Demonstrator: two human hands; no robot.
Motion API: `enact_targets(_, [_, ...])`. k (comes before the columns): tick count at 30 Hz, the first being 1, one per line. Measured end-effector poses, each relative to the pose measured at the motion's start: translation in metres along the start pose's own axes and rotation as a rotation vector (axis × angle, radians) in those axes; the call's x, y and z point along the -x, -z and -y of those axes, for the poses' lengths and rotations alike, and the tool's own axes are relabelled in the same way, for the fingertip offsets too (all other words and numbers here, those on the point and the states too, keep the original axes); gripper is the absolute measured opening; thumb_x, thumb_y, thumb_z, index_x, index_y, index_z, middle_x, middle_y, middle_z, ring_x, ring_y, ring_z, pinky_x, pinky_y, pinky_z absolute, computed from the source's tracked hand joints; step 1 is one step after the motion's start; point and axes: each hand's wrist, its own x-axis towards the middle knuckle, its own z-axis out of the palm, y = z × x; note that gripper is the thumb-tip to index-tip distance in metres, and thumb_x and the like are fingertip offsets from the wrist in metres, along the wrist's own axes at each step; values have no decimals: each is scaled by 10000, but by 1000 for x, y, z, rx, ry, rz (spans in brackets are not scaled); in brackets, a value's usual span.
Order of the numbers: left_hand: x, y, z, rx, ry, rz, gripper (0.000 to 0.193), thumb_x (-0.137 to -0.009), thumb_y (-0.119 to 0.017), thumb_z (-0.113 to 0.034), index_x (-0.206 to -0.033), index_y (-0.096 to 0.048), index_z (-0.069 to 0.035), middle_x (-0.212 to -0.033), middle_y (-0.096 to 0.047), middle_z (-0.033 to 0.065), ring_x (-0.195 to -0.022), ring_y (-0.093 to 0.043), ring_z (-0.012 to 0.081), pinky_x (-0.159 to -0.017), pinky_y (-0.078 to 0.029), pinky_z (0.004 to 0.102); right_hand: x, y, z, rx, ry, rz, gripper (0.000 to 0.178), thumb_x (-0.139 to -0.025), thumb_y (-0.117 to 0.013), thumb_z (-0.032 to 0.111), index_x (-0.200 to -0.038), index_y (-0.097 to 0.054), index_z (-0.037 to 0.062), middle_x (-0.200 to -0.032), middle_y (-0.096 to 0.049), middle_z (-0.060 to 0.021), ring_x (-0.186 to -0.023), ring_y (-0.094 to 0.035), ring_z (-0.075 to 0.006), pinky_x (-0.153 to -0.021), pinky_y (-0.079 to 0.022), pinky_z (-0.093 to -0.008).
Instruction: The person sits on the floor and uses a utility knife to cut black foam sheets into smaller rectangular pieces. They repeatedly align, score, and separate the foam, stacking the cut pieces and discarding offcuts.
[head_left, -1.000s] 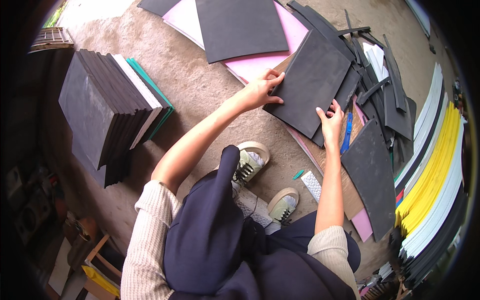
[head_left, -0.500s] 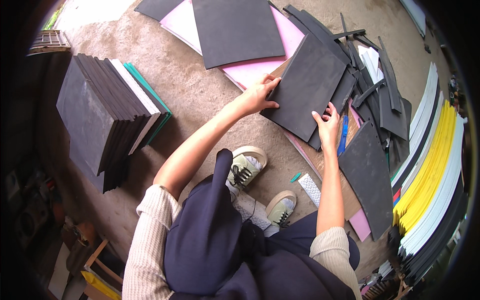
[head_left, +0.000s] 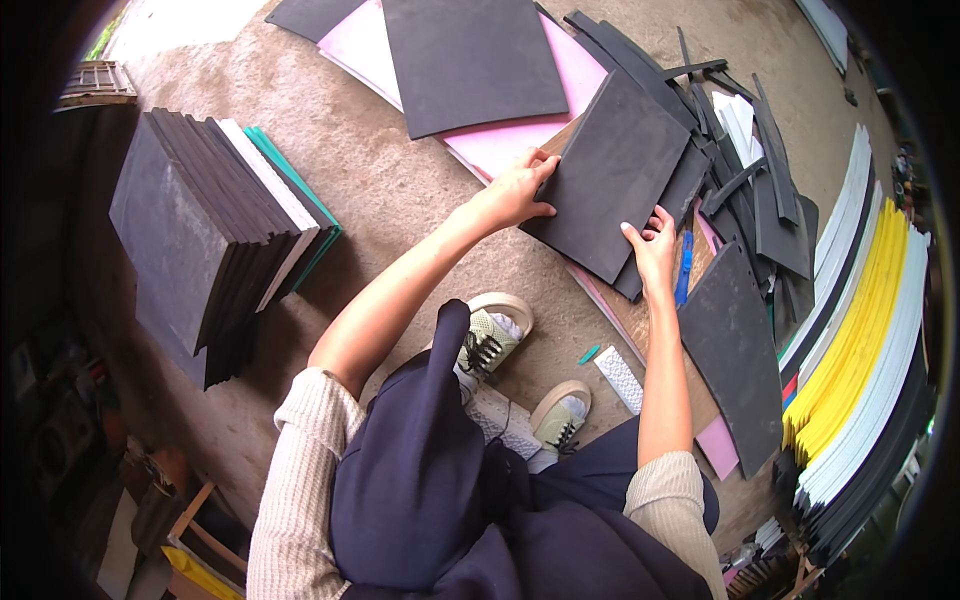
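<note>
A black foam sheet (head_left: 618, 175) lies tilted ahead of me, above another dark sheet whose edges show beneath it. My left hand (head_left: 520, 188) pinches its left edge, thumb on top and fingers along the far side. At the near right edge, my right hand (head_left: 653, 245) grips it with the thumb and bent fingers. Close to the right hand lies a blue utility knife (head_left: 685, 268) on a brown wooden board (head_left: 622, 300). A second black sheet (head_left: 735, 355) rests on the right part of the board.
Black and pink sheets (head_left: 475, 70) lie at the far side. Black offcut strips (head_left: 780, 200) are heaped at the right, near yellow sheets (head_left: 850, 335) in a tall stack. A stack of black, white and green sheets (head_left: 170, 240) stands at the left. My shoes (head_left: 495, 335) are below.
</note>
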Motion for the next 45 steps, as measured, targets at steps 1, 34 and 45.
enact_targets(1, [0,0,-1,-6,3,3,753,-636,-795,-188,-1269,-445,24,-1218,-443,168,-1097,-479,327,-956,-412,378,0,0,0,-1,-6,3,698,-683,-777,168,-1274,-427,40,-1128,-490,-123,-872,-521,-181,-772,-477,-331])
enact_targets(34, [-129,6,-16,-353,151,-235,564,-748,-699,-332,-1149,-546,35,-1236,-458,193,-1169,-350,376,-964,-389,434,-12,5,29,-111,-255,152,719,-648,-736,28,-1241,-329,51,-1124,-422,-130,-937,-512,-218,-824,-472,-342])
enact_targets(45, [-202,40,-40,-746,-71,391,1264,-564,-833,-355,-1456,47,-181,-1457,-294,52,-1375,-110,344,-989,-94,731,-11,7,27,-100,-220,131,708,-647,-750,38,-1222,-337,57,-1129,-388,-136,-944,-489,-225,-833,-468,-331])
